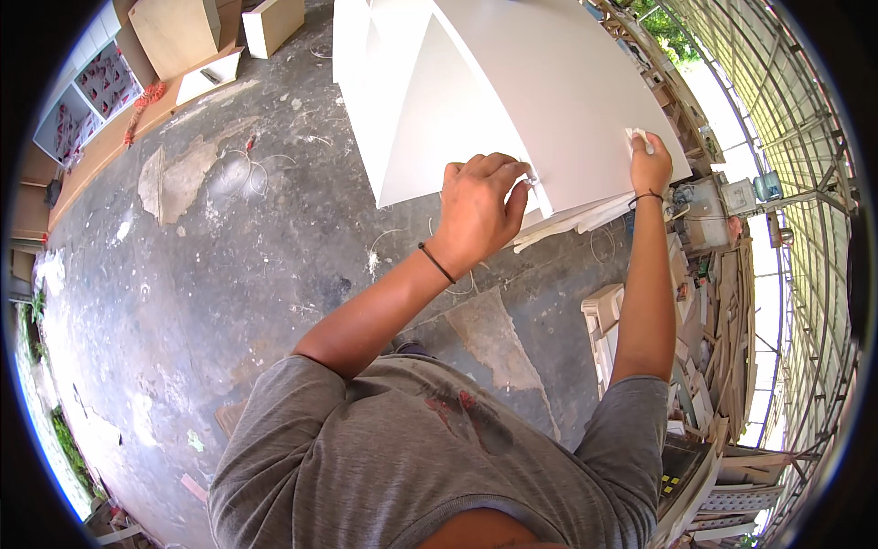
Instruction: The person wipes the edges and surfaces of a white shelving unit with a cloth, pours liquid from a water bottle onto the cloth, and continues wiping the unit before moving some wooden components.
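On the upper face of the large white box-shaped cabinet [585, 96] ahead, a small white crumpled wad [644, 134] is pinched by the right hand [652, 169], while the left hand [477, 206] is held curled at the near edge, its pinch undeterminable.

A grey concrete floor [274, 297], spattered with white, spreads beneath the white cabinet [567, 91] at the upper centre; a red-tipped cord [250, 145] lies upper left, scrap timber [729, 311] along the right side.
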### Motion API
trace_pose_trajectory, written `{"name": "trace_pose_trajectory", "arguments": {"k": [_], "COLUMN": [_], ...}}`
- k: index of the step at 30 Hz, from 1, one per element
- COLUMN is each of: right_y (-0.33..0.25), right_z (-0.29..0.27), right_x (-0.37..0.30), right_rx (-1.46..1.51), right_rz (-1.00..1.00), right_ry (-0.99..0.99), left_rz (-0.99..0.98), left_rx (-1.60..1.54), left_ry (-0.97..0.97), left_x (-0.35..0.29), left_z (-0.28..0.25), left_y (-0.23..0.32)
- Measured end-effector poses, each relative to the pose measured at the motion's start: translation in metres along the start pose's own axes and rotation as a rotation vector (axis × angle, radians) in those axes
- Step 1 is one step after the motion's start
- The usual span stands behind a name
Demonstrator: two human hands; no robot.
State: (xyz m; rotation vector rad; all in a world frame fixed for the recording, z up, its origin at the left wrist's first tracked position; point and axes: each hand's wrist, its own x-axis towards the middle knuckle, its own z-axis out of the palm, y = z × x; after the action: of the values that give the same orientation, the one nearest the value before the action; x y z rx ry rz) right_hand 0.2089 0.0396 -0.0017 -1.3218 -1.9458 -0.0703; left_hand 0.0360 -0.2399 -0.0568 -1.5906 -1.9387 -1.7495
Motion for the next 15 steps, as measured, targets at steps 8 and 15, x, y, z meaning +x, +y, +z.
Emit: {"name": "trace_pose_trajectory", "arguments": {"k": [8, 15], "right_y": [0.000, -0.005], "right_z": [-0.001, -0.003], "right_x": [-0.002, -0.003], "right_rx": [0.009, 0.002], "right_rz": [0.012, 0.017], "right_ry": [-0.003, -0.019], "left_rz": [-0.001, 0.043], "left_rx": [-0.039, 0.044], "left_ry": [0.007, 0.038], "left_x": [-0.005, -0.003], "left_z": [-0.001, -0.002], "left_y": [0.006, 0.006]}}
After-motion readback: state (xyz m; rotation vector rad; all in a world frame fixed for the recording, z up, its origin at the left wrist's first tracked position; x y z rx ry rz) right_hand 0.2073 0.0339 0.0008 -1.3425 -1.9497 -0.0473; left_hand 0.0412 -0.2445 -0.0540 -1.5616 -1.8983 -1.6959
